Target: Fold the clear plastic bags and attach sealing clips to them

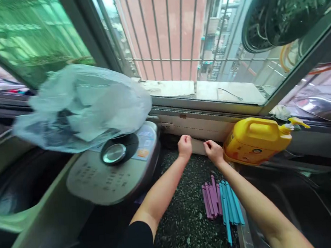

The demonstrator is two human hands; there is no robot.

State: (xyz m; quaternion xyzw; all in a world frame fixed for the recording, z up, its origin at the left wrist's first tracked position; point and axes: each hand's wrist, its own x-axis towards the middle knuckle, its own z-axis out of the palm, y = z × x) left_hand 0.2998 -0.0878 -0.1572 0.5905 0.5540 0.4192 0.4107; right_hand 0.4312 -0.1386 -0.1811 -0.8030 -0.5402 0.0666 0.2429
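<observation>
Both my hands are stretched forward over the far end of the dark speckled counter (180, 213), close to the wall under the window. My left hand (185, 146) is closed, fingertips pinched together. A short gap to the right, my right hand (213, 151) is also closed in a pinch. Between and behind them shows a flat pale beige piece (198, 147); I cannot tell whether my fingers grip it. Nearer to me, beneath my right forearm, lie several slim purple plastic sticks (212, 200) beside several slim blue ones (230, 202), one blue stick jutting toward me.
A yellow jug with a pump (254, 138) stands right of my right hand, by the dark sink (275, 192). On the left, a rice cooker (115, 176) carries a crumpled plastic bag (96, 102). An open washing tub (43, 208) is farther left. A barred window (167, 37) rises behind.
</observation>
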